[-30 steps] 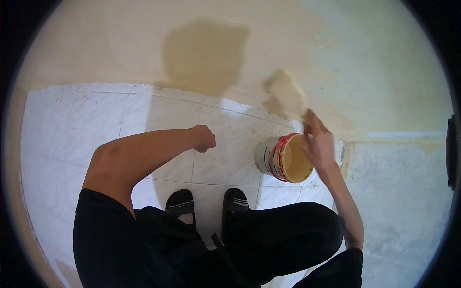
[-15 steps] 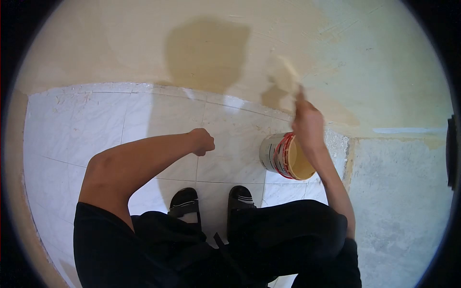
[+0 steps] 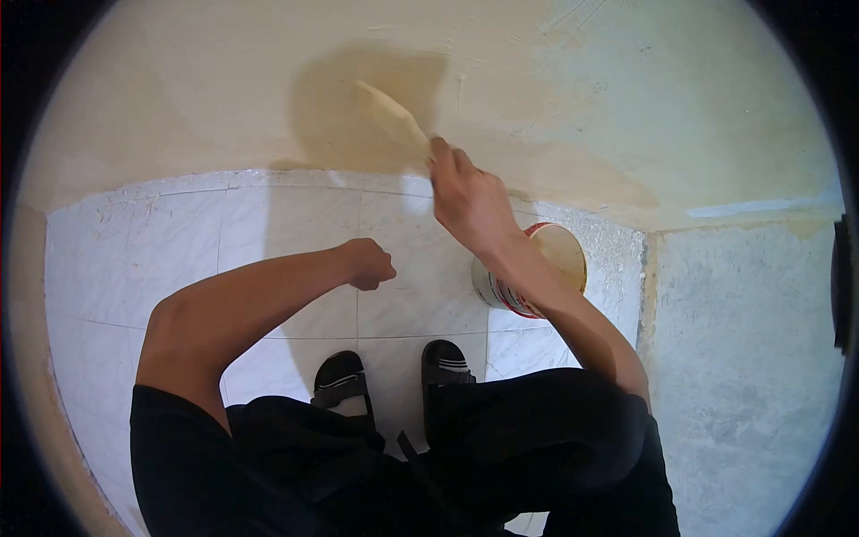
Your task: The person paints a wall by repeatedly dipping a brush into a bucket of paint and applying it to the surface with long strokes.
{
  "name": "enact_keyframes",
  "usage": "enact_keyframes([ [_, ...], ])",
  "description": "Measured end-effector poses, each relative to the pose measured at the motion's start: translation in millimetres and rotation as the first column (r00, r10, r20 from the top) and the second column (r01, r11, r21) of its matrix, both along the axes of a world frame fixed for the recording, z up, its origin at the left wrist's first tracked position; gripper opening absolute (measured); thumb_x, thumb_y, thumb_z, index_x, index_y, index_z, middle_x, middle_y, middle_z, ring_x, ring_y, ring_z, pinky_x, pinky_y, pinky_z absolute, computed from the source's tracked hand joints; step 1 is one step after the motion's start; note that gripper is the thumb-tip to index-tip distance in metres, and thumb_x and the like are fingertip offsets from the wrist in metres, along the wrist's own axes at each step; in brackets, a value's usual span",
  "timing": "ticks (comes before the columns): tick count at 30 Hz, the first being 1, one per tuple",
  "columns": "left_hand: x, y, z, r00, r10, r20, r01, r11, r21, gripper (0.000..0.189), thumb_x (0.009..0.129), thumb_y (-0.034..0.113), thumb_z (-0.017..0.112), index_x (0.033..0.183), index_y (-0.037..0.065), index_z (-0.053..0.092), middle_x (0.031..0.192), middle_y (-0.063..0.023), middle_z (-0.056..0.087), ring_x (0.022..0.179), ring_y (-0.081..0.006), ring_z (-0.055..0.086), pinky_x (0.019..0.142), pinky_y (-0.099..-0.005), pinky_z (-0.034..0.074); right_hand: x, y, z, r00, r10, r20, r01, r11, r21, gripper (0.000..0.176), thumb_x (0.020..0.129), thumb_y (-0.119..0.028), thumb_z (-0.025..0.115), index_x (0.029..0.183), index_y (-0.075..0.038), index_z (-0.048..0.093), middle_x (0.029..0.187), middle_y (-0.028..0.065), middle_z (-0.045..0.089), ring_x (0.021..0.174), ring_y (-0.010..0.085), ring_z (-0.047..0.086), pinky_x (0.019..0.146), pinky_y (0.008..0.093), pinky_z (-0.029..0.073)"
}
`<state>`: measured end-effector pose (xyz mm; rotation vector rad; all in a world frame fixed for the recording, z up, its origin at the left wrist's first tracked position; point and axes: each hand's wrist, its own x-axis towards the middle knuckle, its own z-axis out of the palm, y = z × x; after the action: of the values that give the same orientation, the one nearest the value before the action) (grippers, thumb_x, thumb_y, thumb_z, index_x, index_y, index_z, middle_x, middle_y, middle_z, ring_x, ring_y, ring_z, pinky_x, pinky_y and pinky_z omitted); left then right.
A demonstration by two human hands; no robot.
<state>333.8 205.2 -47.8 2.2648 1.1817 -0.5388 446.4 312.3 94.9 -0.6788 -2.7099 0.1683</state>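
Note:
My right hand (image 3: 472,199) is wrapped round the handle of a paintbrush (image 3: 394,115), its flat head coated in cream paint. The brush points up and to the left, close over the beige lower wall (image 3: 206,98). Below my right forearm stands a paint bucket (image 3: 565,251) with red around its rim and cream paint inside; the forearm covers part of it. My left hand (image 3: 367,264) hangs over the tiled floor with its fingers curled into a loose fist, and no object shows in it.
White marbled tiles (image 3: 420,268) cover the floor, with a speckled strip along the wall's foot. My sandalled feet (image 3: 340,380) stand left of the bucket. Pale green wall (image 3: 716,116) shows at upper right, above a bare grey surface (image 3: 743,358).
My right hand has swung left with the brush, from above the bucket to in front of the head's shadow on the wall. My left hand has hardly moved.

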Motion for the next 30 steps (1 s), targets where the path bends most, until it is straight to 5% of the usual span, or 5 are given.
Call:
enact_keyframes([
  [6, -2, -17, 1, 1.0, 0.022, 0.0, -0.022, 0.999, -0.044, 0.023, 0.077, 0.013, 0.054, 0.097, 0.008, 0.063, 0.099, -0.0123, 0.065, 0.09, -0.0298, 0.064, 0.075, -0.0411, 0.053, 42, 17, 9, 0.979, -0.203, 0.034, 0.206, 0.971, -0.121, 0.022, 0.089, -0.005, 0.048, 0.109, 0.0, 0.041, 0.071, 0.0264, 0.058, 0.062, 0.0447, 0.057, 0.052, 0.0497, 0.045],
  [10, -6, -8, -8, 1.0, -0.012, 0.022, 0.013, 0.999, -0.044, 0.023, 0.077, 0.013, 0.053, 0.097, 0.008, 0.063, 0.097, -0.0121, 0.065, 0.09, -0.0298, 0.064, 0.074, -0.0415, 0.052, 73, 5, 13, 0.959, -0.28, -0.046, 0.272, 0.952, -0.139, 0.021, 0.09, -0.008, 0.047, 0.107, 0.0, 0.04, 0.078, 0.0297, 0.058, 0.066, 0.0454, 0.058, 0.052, 0.0517, 0.046],
  [16, -2, 11, -5, 1.0, 0.0, 0.019, 0.001, 1.0, -0.017, 0.022, 0.077, 0.013, 0.053, 0.095, 0.007, 0.063, 0.094, -0.0127, 0.066, 0.089, -0.0304, 0.064, 0.073, -0.0421, 0.052, 18, -4, -15, 0.979, -0.053, -0.198, 0.023, 0.988, -0.15, 0.019, 0.092, -0.008, 0.047, 0.108, -0.002, 0.042, 0.067, 0.0251, 0.057, 0.061, 0.0445, 0.057, 0.051, 0.0486, 0.044],
  [22, 6, -2, 10, 0.994, 0.078, 0.076, -0.08, 0.997, 0.023, 0.021, 0.078, 0.014, 0.052, 0.095, 0.007, 0.063, 0.096, -0.013, 0.065, 0.09, -0.0311, 0.063, 0.074, -0.0425, 0.052, 44, 3, -7, 0.942, -0.306, -0.14, 0.24, 0.902, -0.36, 0.017, 0.092, -0.005, 0.045, 0.108, -0.001, 0.041, 0.064, 0.0239, 0.056, 0.059, 0.0435, 0.057, 0.049, 0.0452, 0.041],
  [30, -15, -20, -10, 1.0, -0.005, 0.007, 0.006, 0.995, -0.102, 0.022, 0.08, 0.015, 0.05, 0.097, 0.008, 0.061, 0.098, -0.014, 0.064, 0.092, -0.0311, 0.063, 0.077, -0.0427, 0.051, 27, 4, -17, 0.974, -0.076, -0.214, 0.015, 0.962, -0.272, 0.021, 0.092, -0.005, 0.045, 0.111, -0.001, 0.04, 0.063, 0.0244, 0.054, 0.059, 0.0442, 0.056, 0.049, 0.0438, 0.041],
])
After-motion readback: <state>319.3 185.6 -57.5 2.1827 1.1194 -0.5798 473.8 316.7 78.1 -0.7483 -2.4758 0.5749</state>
